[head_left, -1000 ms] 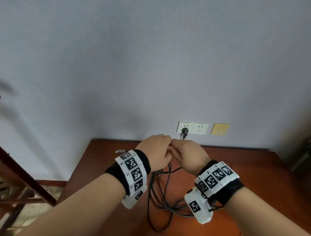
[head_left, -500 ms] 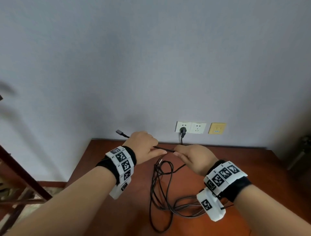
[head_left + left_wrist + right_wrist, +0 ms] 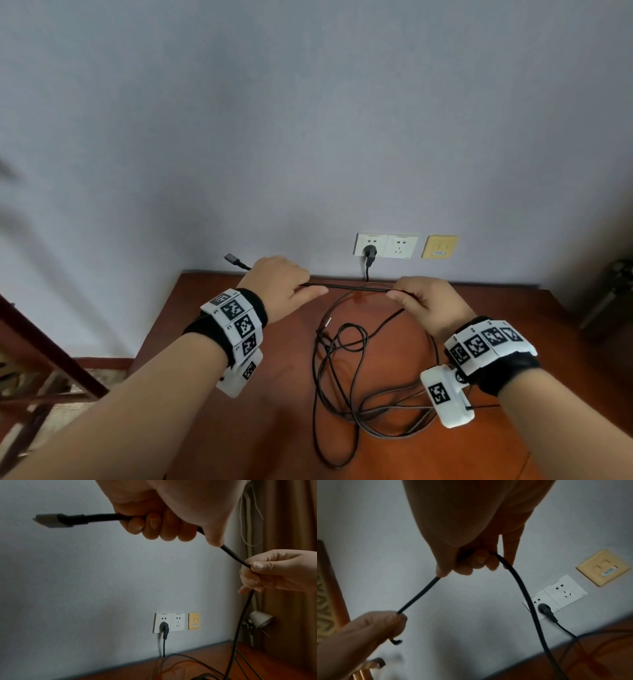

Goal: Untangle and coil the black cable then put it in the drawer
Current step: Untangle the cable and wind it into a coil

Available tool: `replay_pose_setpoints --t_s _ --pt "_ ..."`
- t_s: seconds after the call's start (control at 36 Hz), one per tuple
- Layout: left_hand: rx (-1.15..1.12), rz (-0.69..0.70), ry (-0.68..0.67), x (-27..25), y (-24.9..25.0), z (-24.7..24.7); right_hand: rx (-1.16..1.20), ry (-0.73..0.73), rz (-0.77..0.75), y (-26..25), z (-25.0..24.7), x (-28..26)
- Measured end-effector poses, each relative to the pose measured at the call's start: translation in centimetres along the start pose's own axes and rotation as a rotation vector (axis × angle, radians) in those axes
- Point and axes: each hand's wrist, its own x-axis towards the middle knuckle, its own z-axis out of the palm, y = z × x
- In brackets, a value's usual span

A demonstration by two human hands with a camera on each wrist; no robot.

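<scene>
A black cable (image 3: pixel 356 287) runs taut between my two hands above a red-brown wooden table (image 3: pixel 239 428). My left hand (image 3: pixel 284 291) grips it near one end, and the grey connector (image 3: pixel 232 258) sticks out to the left of the fist (image 3: pixel 51 520). My right hand (image 3: pixel 424 301) pinches the cable further along (image 3: pixel 464 559). From there the cable (image 3: pixel 532 608) drops to a loose tangle (image 3: pixel 346 377) of loops on the table. The other metal-tipped end (image 3: pixel 328 322) lies in the tangle. No drawer is in view.
A grey wall stands behind the table. On it are a double white socket (image 3: pixel 385 245) with a black plug (image 3: pixel 370 253) in it and a yellow plate (image 3: pixel 440 247). A wooden chair (image 3: pixel 41 359) is at the left, a curtain (image 3: pixel 288 547) and a lamp (image 3: pixel 259 619) at the right.
My hands were together near the socket; they have drawn apart, left hand leftward and right hand rightward, stretching a straight length of cable between them and exposing the connector end.
</scene>
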Motion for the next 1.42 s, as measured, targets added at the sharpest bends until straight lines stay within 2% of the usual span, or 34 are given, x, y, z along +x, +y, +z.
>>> replay_pose_setpoints --t_s 0.08,0.19,0.28,0.39,0.44,0.53,0.64,0.69,0.81,0.89,0.94,1.08,1.22,1.33,1.42 --pt "-0.015 -0.038 -0.005 -0.1 0.2 0.2 0.11 0.075 0.068 0.3 0.4 0.2" --pt "-0.145 -0.143 0.043 0.1 0.8 0.4 0.326 0.174 0.153 -0.7 1.0 0.9" --pt "-0.262 -0.18 0.075 0.4 1.2 0.2 0.372 0.204 0.143 -1.4 1.2 1.5" --pt "-0.376 -0.138 0.101 0.9 2.3 0.0 0.212 0.106 0.038 -2.0 1.4 2.1" --pt "-0.393 -0.13 0.087 1.3 3.3 -0.1 0.161 0.121 -0.008 -2.6 1.3 2.5" --pt "-0.375 -0.119 0.057 1.9 4.9 -0.4 0.12 0.11 -0.063 -3.9 1.5 3.0" --pt "-0.293 -0.087 -0.023 2.3 6.5 -0.1 0.012 -0.026 -0.105 -5.4 2.0 3.4" --pt "-0.31 -0.098 -0.009 2.3 6.4 0.0 0.036 -0.048 -0.103 -5.5 1.9 3.4" --pt "-0.238 -0.008 0.008 2.0 5.7 -0.6 0.197 -0.107 -0.137 -5.2 1.6 3.0" --pt "-0.226 0.032 0.029 2.0 4.8 -1.1 0.392 -0.08 -0.113 -4.7 1.8 2.7" --pt "-0.181 0.049 0.029 2.1 4.2 -1.5 0.428 -0.074 -0.102 -4.4 1.9 2.5" --pt "-0.06 0.024 -0.024 2.3 3.0 -2.1 0.403 -0.109 -0.053 -3.8 1.7 2.8" --pt "-0.048 0.011 0.002 1.9 1.5 -2.2 0.243 -0.109 -0.033 -3.1 0.8 3.5" --pt "-0.069 -0.048 0.008 1.4 -0.7 -2.4 0.127 -0.113 0.077 -1.7 0.0 3.7" --pt "-0.042 -0.06 -0.016 1.1 -1.8 -2.3 0.024 -0.108 0.08 -1.2 -0.2 3.6"
